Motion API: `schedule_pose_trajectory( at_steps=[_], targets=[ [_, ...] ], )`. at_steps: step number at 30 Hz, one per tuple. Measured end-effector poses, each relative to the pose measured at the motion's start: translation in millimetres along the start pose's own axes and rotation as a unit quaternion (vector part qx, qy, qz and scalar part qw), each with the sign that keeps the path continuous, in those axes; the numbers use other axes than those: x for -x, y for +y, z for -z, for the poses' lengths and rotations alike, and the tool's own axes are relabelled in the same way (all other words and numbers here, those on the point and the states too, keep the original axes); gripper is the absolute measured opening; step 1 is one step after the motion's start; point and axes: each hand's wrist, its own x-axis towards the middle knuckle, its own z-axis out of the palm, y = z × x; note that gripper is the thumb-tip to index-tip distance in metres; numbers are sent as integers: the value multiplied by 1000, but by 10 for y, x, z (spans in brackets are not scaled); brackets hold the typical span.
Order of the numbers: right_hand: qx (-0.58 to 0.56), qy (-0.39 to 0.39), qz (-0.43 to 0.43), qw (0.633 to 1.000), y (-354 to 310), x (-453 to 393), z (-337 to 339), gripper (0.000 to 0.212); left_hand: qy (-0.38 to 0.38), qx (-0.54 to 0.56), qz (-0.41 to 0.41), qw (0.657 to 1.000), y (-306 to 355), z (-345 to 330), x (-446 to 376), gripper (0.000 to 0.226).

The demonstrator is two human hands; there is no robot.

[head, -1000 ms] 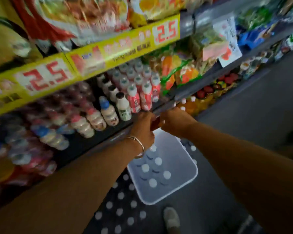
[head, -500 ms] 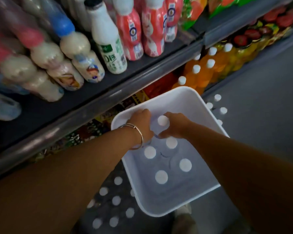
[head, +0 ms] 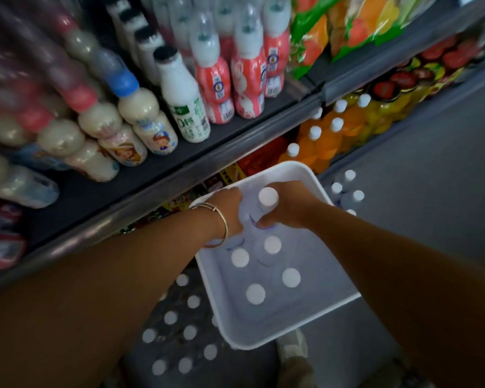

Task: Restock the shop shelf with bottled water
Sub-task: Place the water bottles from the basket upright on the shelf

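A white plastic bin point(head: 300, 331) on the floor below the shelf holds several clear water bottles with white caps point(head: 255, 294). My right hand point(head: 289, 210) grips the neck of one water bottle point(head: 268, 196) at the bin's far end. My left hand point(head: 230, 210), with a thin bangle on the wrist, reaches down into the bin right beside that bottle. Its fingers point down and are hidden, so I cannot tell whether they hold anything. The dark shelf board point(head: 163, 166) runs above the bin, with bare room at its front.
Milk and yoghurt drink bottles point(head: 185, 107) crowd the shelf. Orange soda bottles point(head: 322, 138) stand on the lower level. Packs of capped water bottles sit on the floor left of the bin point(head: 179, 331) and beyond it point(head: 345, 191). Grey aisle floor point(head: 431, 177) lies to the right.
Both hands dropped from the shelf edge into the white bin. The right hand has closed round a bottle's neck, and the view has tilted down and moved closer.
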Motion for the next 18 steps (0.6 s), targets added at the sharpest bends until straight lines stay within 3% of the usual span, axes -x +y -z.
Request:
schedule_pose_trajectory(
  at_steps=[8, 15, 18],
  targets=[
    [14, -17, 49, 999, -1014, 872, 1472, 49, -1, 27, -82, 996, 598, 1076, 840, 43],
    [-2, 45, 112, 993, -2147, 1873, 2864, 27, 46, 64, -142, 987, 1193, 2440, 1937, 63],
    [-34, 52, 142, 988, -2625, 2354, 3452, 22, 65, 63, -132, 987, 1407, 3044, 2398, 42]
  ],
)
